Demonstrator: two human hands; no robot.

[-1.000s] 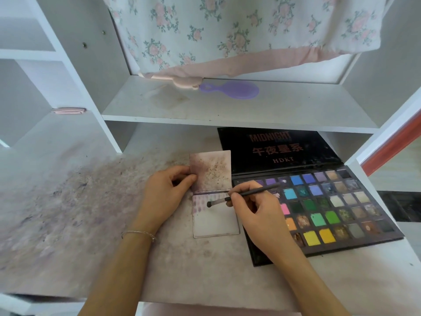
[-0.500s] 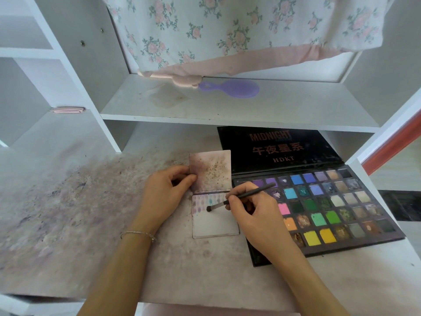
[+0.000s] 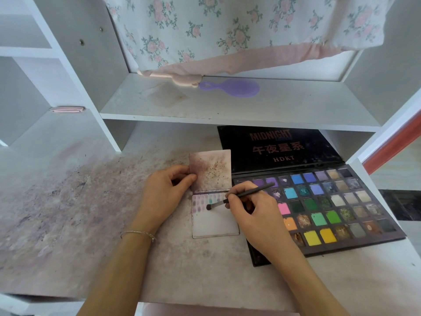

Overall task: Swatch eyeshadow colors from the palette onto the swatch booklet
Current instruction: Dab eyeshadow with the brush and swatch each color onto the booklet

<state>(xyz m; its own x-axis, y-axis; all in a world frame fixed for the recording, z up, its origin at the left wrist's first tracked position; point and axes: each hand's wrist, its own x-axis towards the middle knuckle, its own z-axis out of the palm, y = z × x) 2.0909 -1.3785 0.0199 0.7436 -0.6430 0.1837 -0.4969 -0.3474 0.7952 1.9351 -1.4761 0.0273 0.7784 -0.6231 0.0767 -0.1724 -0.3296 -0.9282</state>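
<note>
The small swatch booklet [image 3: 214, 222] lies open on the stained desk, its upper page smudged and its lower page carrying a row of purple and teal swatches along the top. My left hand [image 3: 164, 195] holds the booklet's left edge, thumb pinching the upper page. My right hand [image 3: 252, 208] grips a thin dark brush [image 3: 241, 195], whose tip touches the lower page just below the swatch row. To the right sits the open eyeshadow palette [image 3: 330, 210] with several coloured pans, partly hidden under my right hand.
The palette's black lid [image 3: 278, 147] leans back under a white shelf [image 3: 227, 110]. A purple hand mirror [image 3: 232, 87] and a floral cloth [image 3: 239, 30] sit on that shelf. The desk surface [image 3: 68, 201] is stained with powder. A pink item [image 3: 67, 109] lies on the left ledge.
My right hand has shifted the brush slightly down and left, so its tip now sits lower on the page. My left hand has stayed in place on the booklet.
</note>
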